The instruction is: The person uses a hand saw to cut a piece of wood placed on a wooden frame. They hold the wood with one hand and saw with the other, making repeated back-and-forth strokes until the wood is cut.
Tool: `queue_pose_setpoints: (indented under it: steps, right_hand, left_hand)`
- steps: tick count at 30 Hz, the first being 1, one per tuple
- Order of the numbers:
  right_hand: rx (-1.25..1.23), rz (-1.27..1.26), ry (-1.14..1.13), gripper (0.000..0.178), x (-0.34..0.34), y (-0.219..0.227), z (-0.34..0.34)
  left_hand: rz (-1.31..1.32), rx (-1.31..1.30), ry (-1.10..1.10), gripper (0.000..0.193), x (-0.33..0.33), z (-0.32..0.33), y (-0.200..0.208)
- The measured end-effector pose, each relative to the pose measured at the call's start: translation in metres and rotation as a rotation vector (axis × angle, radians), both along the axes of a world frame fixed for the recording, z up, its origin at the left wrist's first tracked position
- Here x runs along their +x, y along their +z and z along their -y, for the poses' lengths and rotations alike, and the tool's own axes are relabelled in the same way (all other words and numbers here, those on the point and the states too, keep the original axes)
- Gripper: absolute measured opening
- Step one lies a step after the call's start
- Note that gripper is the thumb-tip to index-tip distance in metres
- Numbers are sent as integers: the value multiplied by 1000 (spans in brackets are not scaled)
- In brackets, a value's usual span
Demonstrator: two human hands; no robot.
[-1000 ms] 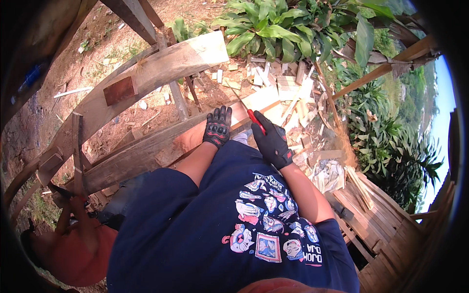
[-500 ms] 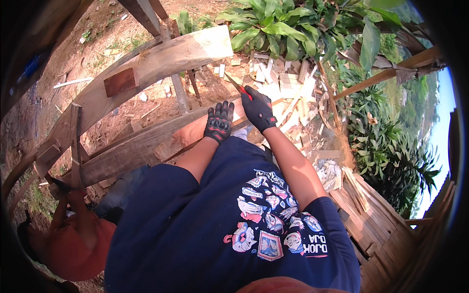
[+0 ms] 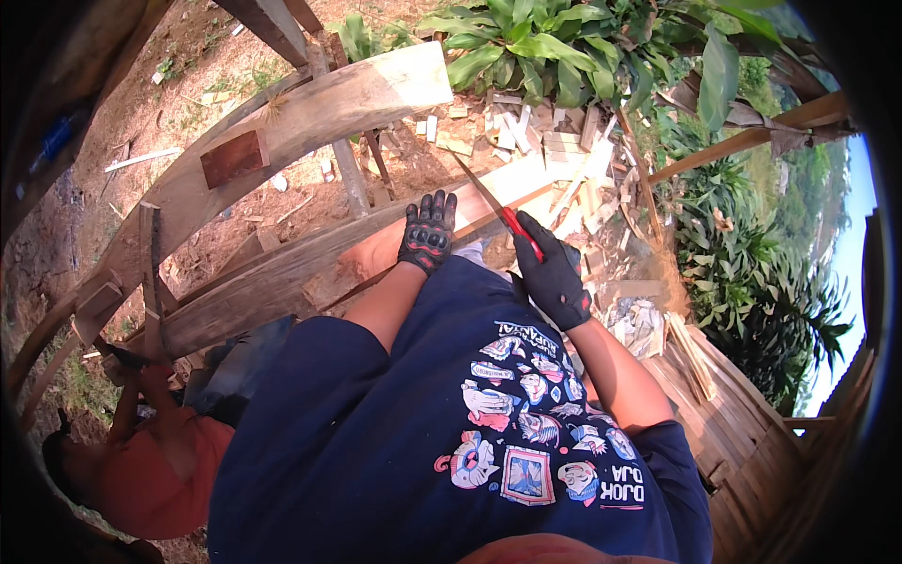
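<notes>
My left hand (image 3: 428,232), in a black glove with hard knuckle guards, lies flat on a reddish wooden plank (image 3: 376,252), its fingers stretched out and pointing away from me. My right hand (image 3: 554,274), also gloved in black, is wrapped round the red handle of a handsaw (image 3: 487,192). The saw's long thin blade slants forward and left over the plank's bright right-hand part. Whether its teeth touch the wood I cannot tell.
A thick curved beam (image 3: 329,103) with a reddish block (image 3: 234,158) on it arches beyond the plank. Wood offcuts (image 3: 564,141) litter the ground ahead. Leafy plants (image 3: 536,47) grow behind them. At lower left sits another person (image 3: 155,470) in red. Boards (image 3: 723,414) lie at right.
My right hand has drawn the saw back toward my body and to the right, so more of its blade and handle shows. My left hand stays flat on the plank.
</notes>
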State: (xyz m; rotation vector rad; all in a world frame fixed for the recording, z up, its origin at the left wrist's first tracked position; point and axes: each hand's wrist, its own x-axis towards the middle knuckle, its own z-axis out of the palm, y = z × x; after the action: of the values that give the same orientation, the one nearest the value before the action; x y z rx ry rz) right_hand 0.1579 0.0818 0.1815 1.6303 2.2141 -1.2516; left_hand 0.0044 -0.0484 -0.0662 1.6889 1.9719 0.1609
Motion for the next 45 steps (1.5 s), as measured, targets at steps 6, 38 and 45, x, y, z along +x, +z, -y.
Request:
queue_pose_setpoints:
  steps: [6, 38, 45]
  right_hand:
    - [-11, 63, 7, 51, -58, -103, -39]
    - [66, -291, -120, 51, 139, 51, 91]
    - [9, -225, -109, 47, 33, -63, 22]
  left_hand:
    - [29, -59, -27, 77, 2, -7, 13]
    - [76, -97, -52, 77, -17, -13, 15]
    - [96, -107, -42, 85, -18, -19, 13]
